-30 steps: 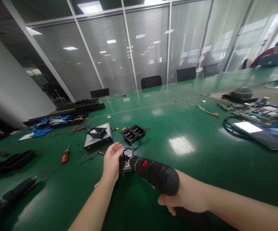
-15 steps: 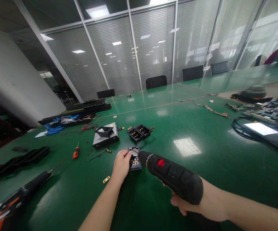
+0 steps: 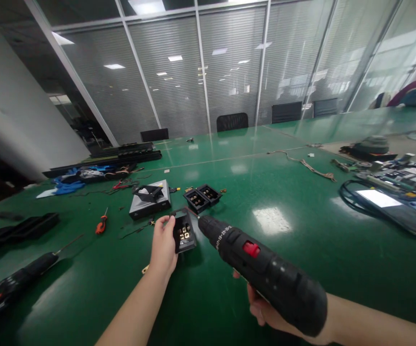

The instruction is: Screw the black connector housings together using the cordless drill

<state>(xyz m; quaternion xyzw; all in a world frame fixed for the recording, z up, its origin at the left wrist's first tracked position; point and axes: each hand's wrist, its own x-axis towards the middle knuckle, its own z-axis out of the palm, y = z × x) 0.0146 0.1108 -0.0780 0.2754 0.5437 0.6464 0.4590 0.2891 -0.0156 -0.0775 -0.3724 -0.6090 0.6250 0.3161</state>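
Observation:
My left hand (image 3: 165,242) grips a small black box (image 3: 189,235) by its left side, tilted so that its open face shows several brass terminals inside. In my right hand (image 3: 262,307) is a black cordless drill (image 3: 265,269) with a red switch on top. Its chuck points at the box's right side, and the bit reaches toward the box's upper edge; whether it touches cannot be made out. A pair of similar black boxes (image 3: 202,197) with brass parts lies just beyond. A small brass plate (image 3: 145,270) shows partly behind my left forearm.
A grey-black flat device (image 3: 150,204) carries a black bracket. To the left lie an orange screwdriver (image 3: 102,224), another power tool (image 3: 20,276) with a long bit, and black trays (image 3: 17,233). Circuit boards (image 3: 398,178) and a cable are on the right. A person (image 3: 415,91) sits far right.
The box has come up and left in my left hand, tilting to one side. The drill has drawn back from inside the box to its right side.

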